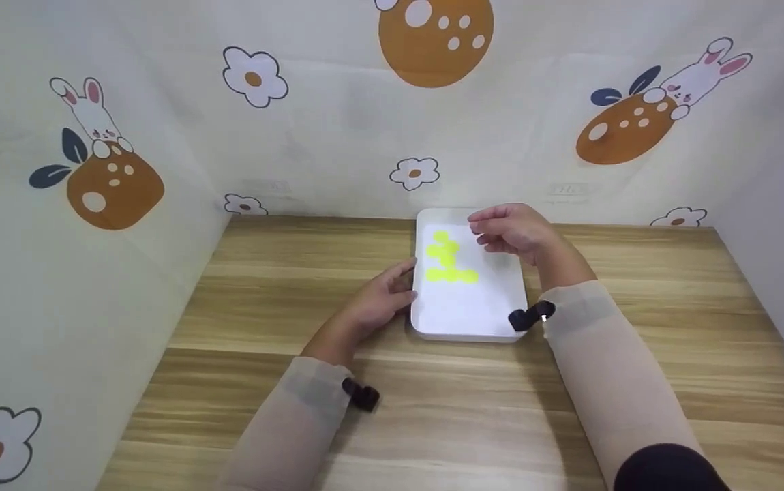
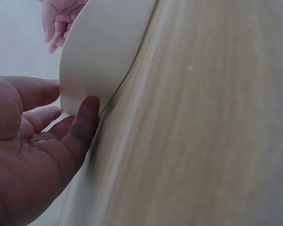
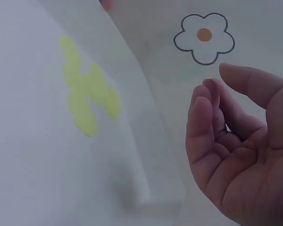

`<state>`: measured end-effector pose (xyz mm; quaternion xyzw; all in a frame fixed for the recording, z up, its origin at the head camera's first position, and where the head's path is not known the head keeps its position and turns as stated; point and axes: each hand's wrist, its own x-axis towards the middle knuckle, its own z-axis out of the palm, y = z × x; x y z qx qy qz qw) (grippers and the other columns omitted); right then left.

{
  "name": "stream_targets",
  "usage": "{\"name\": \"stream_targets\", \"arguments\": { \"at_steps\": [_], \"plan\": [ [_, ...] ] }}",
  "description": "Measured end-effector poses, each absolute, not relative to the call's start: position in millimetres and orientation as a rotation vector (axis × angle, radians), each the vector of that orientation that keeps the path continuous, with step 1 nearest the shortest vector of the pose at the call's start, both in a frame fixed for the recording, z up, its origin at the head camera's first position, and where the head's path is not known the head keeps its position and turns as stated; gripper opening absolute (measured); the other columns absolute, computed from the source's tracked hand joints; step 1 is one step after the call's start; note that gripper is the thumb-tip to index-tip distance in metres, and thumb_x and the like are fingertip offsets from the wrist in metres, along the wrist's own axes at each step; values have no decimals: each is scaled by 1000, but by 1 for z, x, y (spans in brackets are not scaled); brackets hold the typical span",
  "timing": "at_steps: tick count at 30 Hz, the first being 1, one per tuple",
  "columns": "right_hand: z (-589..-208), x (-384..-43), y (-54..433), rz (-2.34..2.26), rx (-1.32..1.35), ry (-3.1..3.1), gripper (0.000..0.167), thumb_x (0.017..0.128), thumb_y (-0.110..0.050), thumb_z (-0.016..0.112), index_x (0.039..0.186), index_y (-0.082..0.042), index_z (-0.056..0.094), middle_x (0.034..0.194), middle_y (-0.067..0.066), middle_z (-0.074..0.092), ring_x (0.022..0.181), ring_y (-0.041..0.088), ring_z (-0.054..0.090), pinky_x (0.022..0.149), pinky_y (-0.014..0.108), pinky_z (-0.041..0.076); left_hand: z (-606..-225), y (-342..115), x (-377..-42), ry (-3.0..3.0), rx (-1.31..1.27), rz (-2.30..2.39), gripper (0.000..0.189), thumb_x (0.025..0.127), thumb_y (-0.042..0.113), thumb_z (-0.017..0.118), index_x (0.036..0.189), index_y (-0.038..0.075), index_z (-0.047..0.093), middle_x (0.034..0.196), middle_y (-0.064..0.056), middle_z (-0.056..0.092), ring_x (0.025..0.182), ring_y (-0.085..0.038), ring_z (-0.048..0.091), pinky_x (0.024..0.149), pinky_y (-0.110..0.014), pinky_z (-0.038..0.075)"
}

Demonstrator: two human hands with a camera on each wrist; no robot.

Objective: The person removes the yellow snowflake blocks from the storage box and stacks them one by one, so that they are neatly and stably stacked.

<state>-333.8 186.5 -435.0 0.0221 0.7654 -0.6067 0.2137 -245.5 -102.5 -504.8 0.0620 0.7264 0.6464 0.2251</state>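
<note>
A white rectangular tray [image 1: 470, 314] lies on the wooden table. In it are several bright yellow-green round pieces [image 1: 448, 259], touching one another in a branching cluster on the left half; what they are made of I cannot tell. My left hand [image 1: 378, 303] rests against the tray's left side, its fingertips at the outer wall [image 2: 104, 47] in the left wrist view. Over the tray's far right part hovers my right hand [image 1: 511, 230], apart from the yellow pieces. Its fingers [image 3: 200, 117] are loosely bent, and nothing shows between them and the thumb in the right wrist view.
Light wood tabletop [image 1: 249, 293] surrounds the tray. A cloth backdrop [image 1: 337, 136] with printed rabbits, oranges and flowers stands behind the tray and along the left. A pale wall [image 1: 774, 204] borders the right. Each wrist carries a small black device [image 1: 363, 394].
</note>
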Motion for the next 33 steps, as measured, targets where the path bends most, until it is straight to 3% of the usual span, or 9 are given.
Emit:
{"name": "stream_targets", "arguments": {
  "at_steps": [8, 16, 26, 33],
  "plan": [
    [-451, -348, 181, -1434, 27, 2153, 46, 97, -19, 79, 140, -4, 67, 119, 9, 73, 101, 22, 68, 89, 27, 63, -505, -101, -245, 1990, 204, 1815, 69, 106, 1, 57, 169, 11, 30, 174, -20, 35, 156, -37, 45, 127, -47, 44],
    [-462, -352, 181, -1232, -76, 2205, 39, 96, -14, 79, 133, -7, 72, 103, -1, 74, 100, 22, 64, 91, 31, 56, -506, -101, -246, 1991, 192, 1809, 69, 107, 1, 56, 169, 11, 30, 174, -19, 35, 156, -37, 46, 126, -47, 45],
    [-467, -353, 183, -1052, -115, 2231, 42, 89, 2, 78, 129, -11, 75, 115, 4, 73, 107, 21, 61, 100, 30, 51, -504, -101, -246, 1949, 187, 1828, 68, 108, 0, 54, 170, 10, 28, 178, -15, 28, 160, -35, 39, 129, -47, 41],
    [-470, -350, 186, -961, -168, 2258, 42, 87, 4, 77, 124, -16, 76, 118, 4, 69, 109, 21, 58, 96, 31, 49, -505, -101, -246, 1951, 170, 1812, 68, 108, 1, 54, 170, 13, 28, 177, -14, 30, 161, -32, 37, 129, -47, 40]
  ]
}}
